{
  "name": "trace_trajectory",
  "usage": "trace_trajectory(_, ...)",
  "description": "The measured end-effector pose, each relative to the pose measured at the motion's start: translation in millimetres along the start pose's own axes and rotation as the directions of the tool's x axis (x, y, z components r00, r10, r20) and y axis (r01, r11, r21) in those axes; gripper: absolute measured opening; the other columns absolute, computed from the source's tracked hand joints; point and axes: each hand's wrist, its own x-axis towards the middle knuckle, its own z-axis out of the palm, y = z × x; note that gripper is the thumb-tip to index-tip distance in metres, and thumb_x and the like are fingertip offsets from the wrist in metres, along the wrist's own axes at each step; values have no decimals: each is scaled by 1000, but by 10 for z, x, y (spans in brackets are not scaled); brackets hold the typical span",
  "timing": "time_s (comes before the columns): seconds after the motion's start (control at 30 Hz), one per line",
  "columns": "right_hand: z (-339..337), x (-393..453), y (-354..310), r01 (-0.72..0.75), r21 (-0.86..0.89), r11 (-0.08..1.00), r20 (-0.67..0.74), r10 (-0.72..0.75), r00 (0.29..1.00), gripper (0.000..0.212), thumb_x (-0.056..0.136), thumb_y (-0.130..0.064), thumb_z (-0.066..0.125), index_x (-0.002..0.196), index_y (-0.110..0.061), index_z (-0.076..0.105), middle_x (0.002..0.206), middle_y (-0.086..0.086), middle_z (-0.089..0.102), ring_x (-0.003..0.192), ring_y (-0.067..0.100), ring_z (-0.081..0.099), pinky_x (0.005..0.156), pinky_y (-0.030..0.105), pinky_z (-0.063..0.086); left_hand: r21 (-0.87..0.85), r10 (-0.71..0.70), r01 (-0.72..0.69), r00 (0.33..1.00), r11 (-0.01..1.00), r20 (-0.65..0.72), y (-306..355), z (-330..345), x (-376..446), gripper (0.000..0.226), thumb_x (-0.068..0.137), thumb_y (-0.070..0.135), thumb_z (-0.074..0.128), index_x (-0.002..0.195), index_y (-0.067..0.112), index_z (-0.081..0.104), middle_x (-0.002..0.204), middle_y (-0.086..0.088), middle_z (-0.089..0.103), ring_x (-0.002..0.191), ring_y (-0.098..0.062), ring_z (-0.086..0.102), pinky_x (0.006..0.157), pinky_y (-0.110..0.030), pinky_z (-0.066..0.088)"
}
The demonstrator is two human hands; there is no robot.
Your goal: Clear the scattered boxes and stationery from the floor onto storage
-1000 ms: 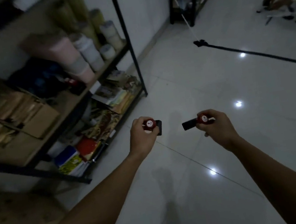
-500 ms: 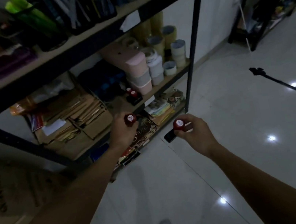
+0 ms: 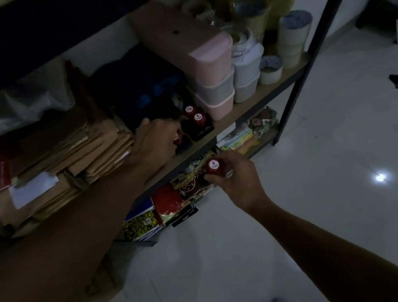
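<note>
While our left hand (image 3: 156, 141) reaches onto the middle shelf (image 3: 257, 99) at centre frame, its fingers are curled round a red-capped stamp (image 3: 177, 138) — mostly hidden behind the knuckles — right beside two more red-capped stamps (image 3: 194, 115) already standing there against the pink storage box (image 3: 209, 53). Our right hand (image 3: 235, 179) waits lower, just right of centre, pinching a second stamp (image 3: 214, 166) by its round red top, fingertips wrapped about the cap. We judge these stampers small, light and rigid: hard plastic, nothing to crush, though the smooth cap could slip in a loose pinch. Best hold looks like the cap or the black body just under it — keeping the inked face down and off the fingers. Brown envelopes (image 3: 59, 158) crowd the shelf's left half, tape rolls (image 3: 293, 30) the upper right, so the free slot is narrow. We would set each one upright.
</note>
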Motion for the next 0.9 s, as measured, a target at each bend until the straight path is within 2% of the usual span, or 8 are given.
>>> trace_trajectory(0.1, 203, 247, 93, 25, -26, 999, -4, -25, 1000, 40, 78, -13, 84, 114, -13, 66, 104, -10, 58, 87, -12, 56, 75, 3, 44, 114, 6, -12, 998, 993, 55, -29, 69, 230, 30, 86, 13, 68, 114, 24, 64, 105, -1, 69, 102, -23, 61, 94, -37, 34)
trace_trajectory(0.23, 461, 505, 154, 26, -31, 999, -17, -27, 999, 40, 78, -18, 84, 114, -13, 67, 110, -2, 61, 99, 9, 58, 86, 21, 48, 146, -49, 33, 993, 989, 103, -58, 137, 432, 32, 87, 13, 68, 116, 25, 63, 106, -2, 67, 104, -23, 60, 98, -37, 34)
trace_trajectory(0.33, 588, 691, 131, 8, 10, 1000, -22, -8, 1000, 40, 79, -15, 83, 115, -14, 66, 111, -4, 58, 98, 6, 54, 83, 6, 42, 147, -78, 58, 988, 987, 136, -125, 161, 527, 31, 88, 14, 67, 116, 25, 62, 109, -3, 66, 105, -23, 60, 100, -37, 33)
trace_trajectory(0.4, 661, 804, 93, -3, 33, 999, -33, 4, 999, 41, 80, -16, 82, 117, -16, 65, 115, -3, 58, 100, 6, 55, 86, 9, 45, 114, -94, 77, 984, 990, 154, -187, 178, 581, 30, 88, 13, 67, 115, 24, 62, 110, -4, 66, 105, -23, 60, 100, -37, 34)
trace_trajectory(0.53, 769, 992, 38, 20, 61, 998, -59, -16, 998, 41, 81, -13, 80, 118, -15, 63, 120, -2, 56, 106, 12, 60, 96, 33, 54, -1, -76, 78, 976, 997, 205, -305, 262, 641, 38, 87, 14, 69, 123, 22, 63, 116, -6, 67, 105, -24, 63, 94, -37, 48)
trace_trajectory(0.67, 848, 1085, 33, 7, 77, 997, -64, -2, 998, 44, 82, -10, 79, 122, -14, 61, 127, 0, 55, 112, 14, 59, 99, 37, 54, -185, -96, 143, 966, 972, 241, -365, 324, 657, 35, 85, 11, 73, 119, 16, 66, 116, -9, 66, 101, -26, 64, 78, -39, 57)
trace_trajectory(0.77, 897, 1106, 33, 12, 38, 999, -62, -9, 998, 44, 83, -12, 78, 123, -15, 61, 128, -1, 54, 112, 15, 59, 98, 38, 54, -244, -90, 148, 968, 958, 235, -365, 327, 658, 27, 85, 7, 72, 112, 12, 67, 111, -10, 68, 97, -26, 66, 77, -42, 59)
trace_trajectory(0.9, 970, 1113, 60, 48, -41, 998, -63, -51, 997, 47, 84, -13, 77, 128, -15, 60, 129, -1, 53, 113, 17, 58, 100, 39, 53, -251, -81, 145, 965, 957, 249, -350, 307, 639, 33, 85, 2, 70, 117, 10, 66, 115, -12, 67, 102, -28, 65, 83, -44, 58)
